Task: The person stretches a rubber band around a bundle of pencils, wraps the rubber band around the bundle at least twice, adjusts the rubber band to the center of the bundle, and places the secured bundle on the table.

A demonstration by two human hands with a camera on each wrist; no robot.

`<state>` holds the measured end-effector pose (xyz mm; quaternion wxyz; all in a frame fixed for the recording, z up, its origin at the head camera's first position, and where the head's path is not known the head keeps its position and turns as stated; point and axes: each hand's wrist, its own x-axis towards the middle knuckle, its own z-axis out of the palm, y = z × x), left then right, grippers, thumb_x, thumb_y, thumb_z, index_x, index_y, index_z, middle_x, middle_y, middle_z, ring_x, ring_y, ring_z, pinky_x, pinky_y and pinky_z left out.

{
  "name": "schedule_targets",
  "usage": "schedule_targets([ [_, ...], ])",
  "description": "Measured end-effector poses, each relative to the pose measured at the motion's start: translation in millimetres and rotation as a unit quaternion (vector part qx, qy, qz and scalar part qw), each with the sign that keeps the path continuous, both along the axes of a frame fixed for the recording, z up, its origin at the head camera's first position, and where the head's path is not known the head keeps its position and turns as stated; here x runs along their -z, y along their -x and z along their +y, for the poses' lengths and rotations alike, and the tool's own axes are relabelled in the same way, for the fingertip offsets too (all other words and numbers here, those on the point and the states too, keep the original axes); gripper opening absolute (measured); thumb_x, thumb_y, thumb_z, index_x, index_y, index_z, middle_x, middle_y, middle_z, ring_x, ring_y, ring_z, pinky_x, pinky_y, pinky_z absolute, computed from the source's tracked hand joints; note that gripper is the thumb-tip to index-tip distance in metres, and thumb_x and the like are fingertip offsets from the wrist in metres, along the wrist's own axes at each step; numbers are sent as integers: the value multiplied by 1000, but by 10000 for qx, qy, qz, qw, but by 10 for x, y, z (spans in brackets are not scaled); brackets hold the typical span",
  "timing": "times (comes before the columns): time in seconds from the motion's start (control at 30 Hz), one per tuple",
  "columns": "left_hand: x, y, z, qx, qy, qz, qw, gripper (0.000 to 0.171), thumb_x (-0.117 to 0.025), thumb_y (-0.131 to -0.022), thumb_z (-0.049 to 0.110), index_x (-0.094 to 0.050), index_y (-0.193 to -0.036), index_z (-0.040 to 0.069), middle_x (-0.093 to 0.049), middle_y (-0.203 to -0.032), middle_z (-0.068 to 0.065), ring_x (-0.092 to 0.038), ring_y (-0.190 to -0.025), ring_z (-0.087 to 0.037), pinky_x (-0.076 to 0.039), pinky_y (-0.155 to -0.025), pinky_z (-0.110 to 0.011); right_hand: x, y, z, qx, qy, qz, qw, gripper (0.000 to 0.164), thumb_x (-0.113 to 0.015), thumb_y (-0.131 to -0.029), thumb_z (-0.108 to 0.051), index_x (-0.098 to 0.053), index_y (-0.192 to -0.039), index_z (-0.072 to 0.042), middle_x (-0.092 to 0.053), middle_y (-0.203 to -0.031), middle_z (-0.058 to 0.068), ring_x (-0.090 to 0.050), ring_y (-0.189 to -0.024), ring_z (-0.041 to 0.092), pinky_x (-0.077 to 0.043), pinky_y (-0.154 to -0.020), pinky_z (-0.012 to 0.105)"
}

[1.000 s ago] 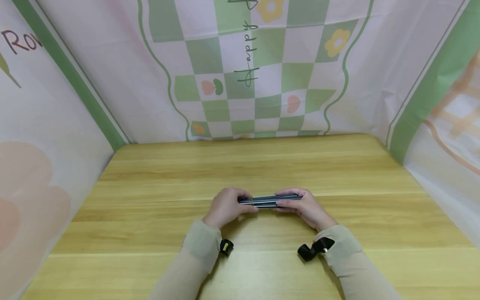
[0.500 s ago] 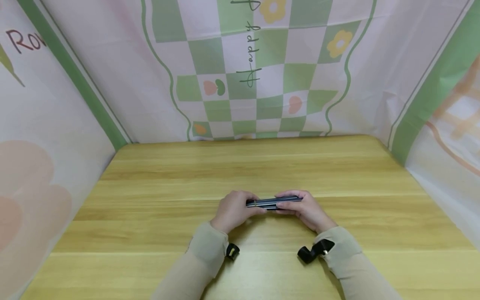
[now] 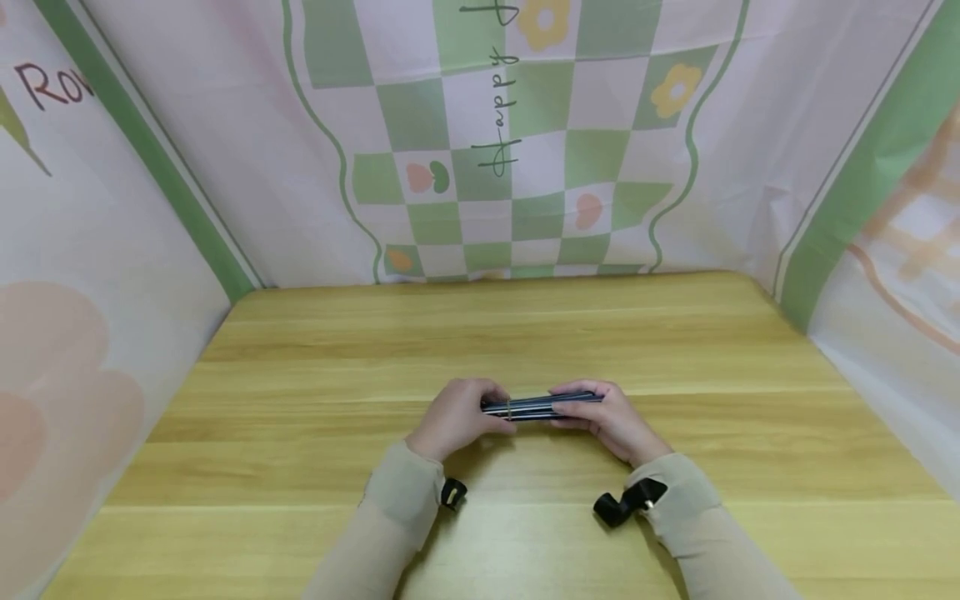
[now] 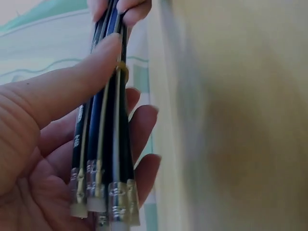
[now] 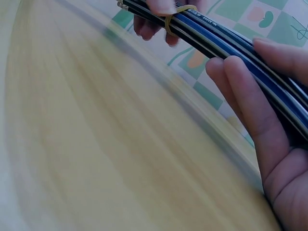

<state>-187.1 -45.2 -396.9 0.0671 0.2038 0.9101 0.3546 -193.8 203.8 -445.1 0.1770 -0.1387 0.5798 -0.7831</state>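
Note:
A bundle of dark pencils [image 3: 534, 407] with pale stripes is held level above the table, both hands on it. A tan rubber band [image 4: 123, 71] circles it, nearer the eraser end. My left hand [image 3: 453, 418] grips that end, its thumb lying across the pencils by the band and its fingers behind them. White erasers [image 4: 96, 205] in silvery ferrules show below the thumb in the left wrist view, at uneven heights. At the other end, my right hand [image 3: 617, 419] holds the pencils between thumb and fingers; the far tips are hidden in that hand.
The hands are over the near half of a wood-grain table [image 3: 300, 367]. Behind it hangs a green-and-white checked cloth [image 3: 480, 221], with printed cloth sides left and right. Black camera mounts [image 3: 630, 502] sit at both wrists.
My left hand slid right along the pencils, then back left, leaving the rubber band showing plainly again beside the fingers. My right hand has kept its hold almost without moving.

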Motion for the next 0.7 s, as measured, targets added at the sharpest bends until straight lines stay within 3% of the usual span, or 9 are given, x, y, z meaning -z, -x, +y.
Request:
schedule_targets([
  [0.23,1,-41,60,39,502,561,9972,33,-79,-83,37,-76,-107,14,-75,-99,2,-61,-79,-9,-49,-73,-25,-2,-8,-2,-159,210,26,9996,24,-58,-94,5,-74,-106,-9,-73,-105,7,-73,-94,20,-59,-82,33],
  [0.47,24,-81,133,-35,668,1070,9920,33,-78,-82,42,-78,-104,17,-76,-97,3,-59,-72,-6,-44,-63,-21,-10,-20,-13,-314,301,16,9991,27,-57,-95,5,-75,-106,-11,-72,-106,7,-71,-98,20,-58,-84,32],
  [0.7,15,-103,148,-49,827,1332,9876,36,-77,-81,46,-77,-105,19,-76,-98,5,-64,-76,-9,-44,-62,-21,-23,-23,-18,-363,290,27,9989,27,-57,-95,5,-75,-107,-12,-72,-108,7,-71,-98,20,-58,-84,31],
])
